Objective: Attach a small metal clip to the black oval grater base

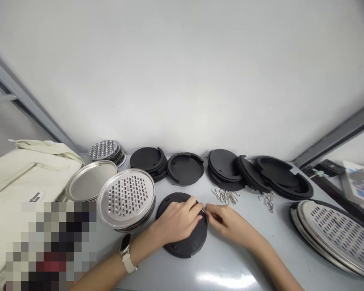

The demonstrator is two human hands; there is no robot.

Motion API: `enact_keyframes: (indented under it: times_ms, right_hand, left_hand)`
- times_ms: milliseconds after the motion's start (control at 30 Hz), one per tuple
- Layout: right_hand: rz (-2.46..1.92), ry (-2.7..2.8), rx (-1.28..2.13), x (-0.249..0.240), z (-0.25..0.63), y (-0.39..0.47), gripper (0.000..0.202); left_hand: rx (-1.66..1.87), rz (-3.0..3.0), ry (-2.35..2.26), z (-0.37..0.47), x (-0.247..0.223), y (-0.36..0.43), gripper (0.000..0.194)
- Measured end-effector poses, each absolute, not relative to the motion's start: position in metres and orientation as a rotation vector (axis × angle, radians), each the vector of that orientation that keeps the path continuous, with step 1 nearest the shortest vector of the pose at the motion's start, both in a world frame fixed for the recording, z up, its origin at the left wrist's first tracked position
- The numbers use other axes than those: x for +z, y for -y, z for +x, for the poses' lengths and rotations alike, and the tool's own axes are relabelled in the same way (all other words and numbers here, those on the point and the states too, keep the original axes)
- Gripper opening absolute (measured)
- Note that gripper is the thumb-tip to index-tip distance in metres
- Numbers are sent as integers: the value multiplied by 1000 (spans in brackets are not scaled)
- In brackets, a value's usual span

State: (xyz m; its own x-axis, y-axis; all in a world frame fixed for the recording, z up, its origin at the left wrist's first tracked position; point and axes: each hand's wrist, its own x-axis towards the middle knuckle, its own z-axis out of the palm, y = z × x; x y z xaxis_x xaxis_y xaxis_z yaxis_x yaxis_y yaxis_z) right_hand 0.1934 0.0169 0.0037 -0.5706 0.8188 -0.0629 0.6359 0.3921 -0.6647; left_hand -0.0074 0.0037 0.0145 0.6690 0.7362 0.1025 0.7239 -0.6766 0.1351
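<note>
A round black disc (188, 247) with small holes lies on the grey table in front of me. My left hand (180, 218) rests over its upper middle, with thumb and fingers pinched together near the right edge. My right hand (223, 220) is just beyond that edge, its thumb and forefinger closed on a small shiny metal piece (203, 210). This piece lies between the fingertips of both hands, and its full shape is hidden. Behind the right hand lies a heap of metal wire clips (226, 195).
Metal grater discs (127, 196) and plain metal discs (92, 182) are stacked at left, beside a cream bag (27, 182). Black discs (185, 169) line the wall side. More wire clips (267, 200) and large graters (339, 230) are at right.
</note>
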Motion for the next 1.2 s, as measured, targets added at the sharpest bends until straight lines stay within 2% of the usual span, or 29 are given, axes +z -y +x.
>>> enact_keyframes:
  times_ms: [1200]
  right_hand:
    - [-1292, 2457, 808, 3, 194, -13, 23]
  left_hand:
    - [222, 2810, -1188, -7, 15, -4, 30]
